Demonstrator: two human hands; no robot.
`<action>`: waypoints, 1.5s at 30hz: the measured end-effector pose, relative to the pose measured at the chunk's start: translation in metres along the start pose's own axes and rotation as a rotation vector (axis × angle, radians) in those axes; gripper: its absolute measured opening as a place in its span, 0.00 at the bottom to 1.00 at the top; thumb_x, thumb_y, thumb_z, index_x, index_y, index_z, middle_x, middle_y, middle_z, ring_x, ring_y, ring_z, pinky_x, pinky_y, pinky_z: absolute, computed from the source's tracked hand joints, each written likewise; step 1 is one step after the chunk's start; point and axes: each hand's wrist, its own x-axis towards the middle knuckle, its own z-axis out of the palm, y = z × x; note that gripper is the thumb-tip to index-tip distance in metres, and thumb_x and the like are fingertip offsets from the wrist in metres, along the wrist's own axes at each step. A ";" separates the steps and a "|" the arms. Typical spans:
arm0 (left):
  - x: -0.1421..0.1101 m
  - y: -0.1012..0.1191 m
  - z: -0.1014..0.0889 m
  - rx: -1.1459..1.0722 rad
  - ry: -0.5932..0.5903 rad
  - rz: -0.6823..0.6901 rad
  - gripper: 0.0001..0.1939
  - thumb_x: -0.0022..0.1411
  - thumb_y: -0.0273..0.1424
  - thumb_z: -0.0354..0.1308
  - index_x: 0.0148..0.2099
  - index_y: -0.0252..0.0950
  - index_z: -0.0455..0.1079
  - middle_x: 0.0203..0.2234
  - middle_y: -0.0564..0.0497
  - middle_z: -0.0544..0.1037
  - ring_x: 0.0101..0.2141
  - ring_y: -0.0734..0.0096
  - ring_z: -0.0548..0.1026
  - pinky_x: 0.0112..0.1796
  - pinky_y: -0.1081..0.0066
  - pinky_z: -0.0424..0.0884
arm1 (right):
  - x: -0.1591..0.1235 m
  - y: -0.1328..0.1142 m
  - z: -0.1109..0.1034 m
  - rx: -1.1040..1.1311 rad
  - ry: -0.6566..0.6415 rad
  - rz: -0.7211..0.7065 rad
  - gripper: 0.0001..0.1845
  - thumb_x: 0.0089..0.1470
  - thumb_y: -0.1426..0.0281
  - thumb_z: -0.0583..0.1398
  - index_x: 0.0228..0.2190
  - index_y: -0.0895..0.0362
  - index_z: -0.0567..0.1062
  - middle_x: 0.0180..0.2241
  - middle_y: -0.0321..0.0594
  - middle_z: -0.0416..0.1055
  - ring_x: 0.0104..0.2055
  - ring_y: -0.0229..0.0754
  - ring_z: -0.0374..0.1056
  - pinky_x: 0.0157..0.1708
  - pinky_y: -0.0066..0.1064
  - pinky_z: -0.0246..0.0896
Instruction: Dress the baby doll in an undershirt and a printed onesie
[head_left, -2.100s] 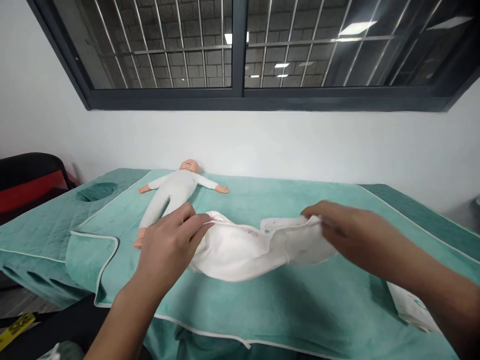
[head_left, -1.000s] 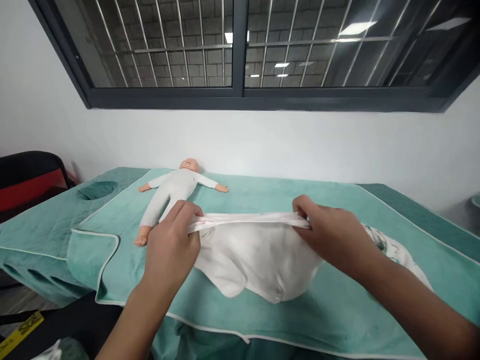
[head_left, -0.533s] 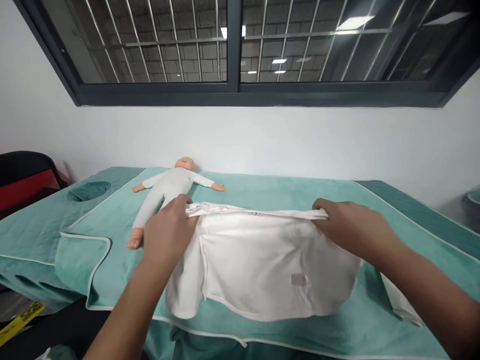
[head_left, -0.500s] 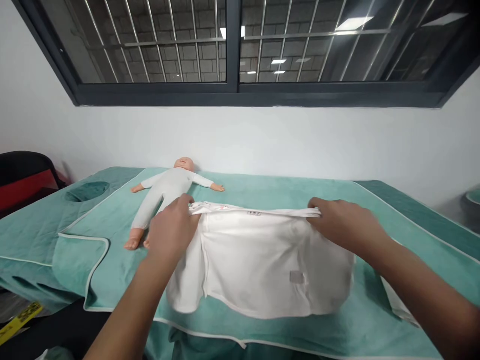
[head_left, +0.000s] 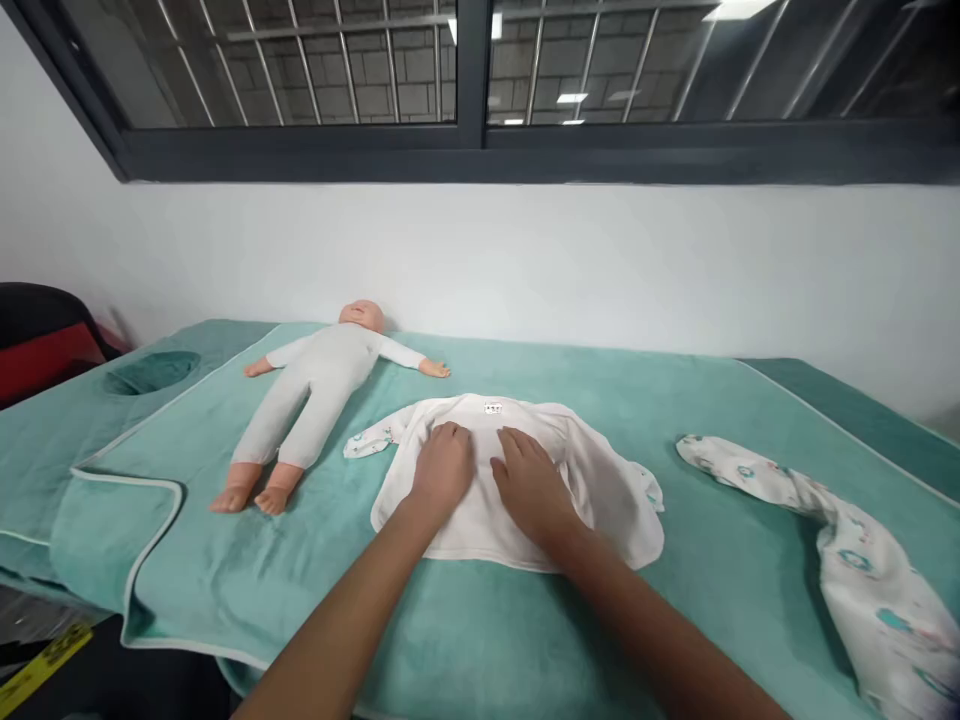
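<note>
A white baby shirt [head_left: 480,530] lies spread on the green cover, with a small label at its neck and patterned sleeve ends out to both sides. My left hand [head_left: 446,462] rests on the middle of the shirt, fingers laid on the fabric and pointing away from me. Just to its right, my right hand [head_left: 531,485] also lies on the shirt, fingers stretched out with the thumb apart. Neither hand grips the cloth. A baby doll [head_left: 322,385] in a white suit lies on its back to the left, beyond the shirt's left sleeve.
The green padded cover [head_left: 247,570] spans the table up to the white wall. At the right lies a white printed baby garment [head_left: 847,540]. A round hollow [head_left: 154,372] shows at the table's left end, near a black and red chair [head_left: 45,345]. A barred window [head_left: 315,60] is above.
The shirt was held up by its edge between both hands; it now lies flat on the cover. Both hands have let go and moved inward onto it. More of the printed garment shows.
</note>
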 end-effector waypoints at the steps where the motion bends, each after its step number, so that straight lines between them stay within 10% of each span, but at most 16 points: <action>1: 0.005 -0.001 0.003 -0.003 -0.018 -0.020 0.14 0.65 0.25 0.46 0.48 0.34 0.71 0.47 0.43 0.75 0.50 0.60 0.70 0.51 0.63 0.65 | 0.005 0.004 0.006 0.024 -0.048 0.070 0.25 0.63 0.68 0.49 0.58 0.67 0.64 0.58 0.54 0.65 0.61 0.51 0.59 0.60 0.40 0.52; 9: 0.048 -0.015 0.010 0.172 0.073 -0.033 0.24 0.65 0.34 0.51 0.62 0.34 0.60 0.64 0.37 0.60 0.62 0.48 0.57 0.57 0.49 0.58 | 0.054 0.043 0.011 -0.111 -0.040 0.164 0.30 0.62 0.63 0.51 0.62 0.62 0.58 0.67 0.53 0.48 0.66 0.56 0.49 0.59 0.48 0.50; 30: 0.077 -0.038 0.034 0.098 0.049 0.026 0.21 0.68 0.41 0.44 0.59 0.41 0.65 0.61 0.43 0.65 0.60 0.50 0.61 0.56 0.49 0.60 | 0.083 0.064 0.028 -0.005 -0.083 0.073 0.23 0.65 0.64 0.47 0.54 0.61 0.67 0.62 0.51 0.61 0.64 0.52 0.55 0.60 0.44 0.48; 38: 0.006 -0.046 0.013 -0.165 0.175 0.301 0.20 0.62 0.21 0.47 0.52 0.38 0.71 0.53 0.47 0.73 0.57 0.63 0.66 0.59 0.58 0.62 | 0.012 0.054 0.000 0.145 -0.024 -0.190 0.21 0.65 0.62 0.51 0.55 0.56 0.68 0.60 0.46 0.65 0.62 0.48 0.59 0.63 0.46 0.49; 45: -0.075 -0.056 0.003 -0.192 0.191 0.253 0.27 0.54 0.15 0.47 0.53 0.40 0.69 0.52 0.49 0.74 0.57 0.62 0.64 0.58 0.57 0.62 | -0.063 0.057 -0.023 0.111 0.073 -0.211 0.19 0.61 0.60 0.57 0.51 0.53 0.72 0.54 0.46 0.70 0.56 0.50 0.65 0.54 0.45 0.60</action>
